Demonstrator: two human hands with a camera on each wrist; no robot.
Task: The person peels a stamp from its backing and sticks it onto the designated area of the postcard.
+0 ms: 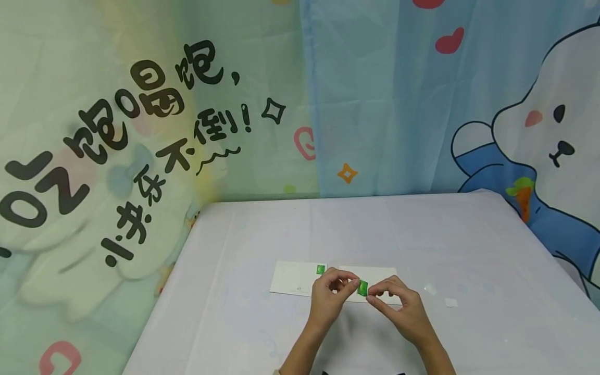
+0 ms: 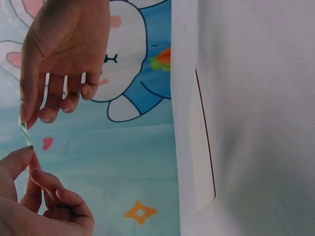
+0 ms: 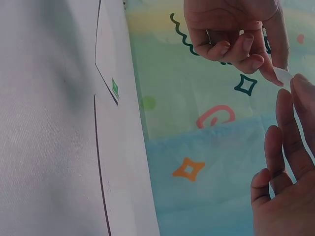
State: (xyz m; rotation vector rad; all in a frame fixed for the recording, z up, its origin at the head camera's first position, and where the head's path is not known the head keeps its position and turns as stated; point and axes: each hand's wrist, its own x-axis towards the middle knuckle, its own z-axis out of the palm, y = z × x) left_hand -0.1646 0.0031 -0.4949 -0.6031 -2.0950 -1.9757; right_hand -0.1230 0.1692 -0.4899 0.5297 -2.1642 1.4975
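Between my hands, raised over the table, is a small green stamp. My left hand pinches its left edge between thumb and index finger, while my right hand pinches the opposite edge. Seen edge-on in the left wrist view, the stamp spans the two sets of fingertips; the right wrist view shows its pale back. Beyond the hands lie two white envelopes side by side. The left envelope bears another green stamp at its upper right corner. Fingers partly cover the right envelope.
A white cloth covers the table. Small pale square scraps lie to the right of the envelopes. Printed curtains hang behind the table and along its left side, with a cartoon bear at the right.
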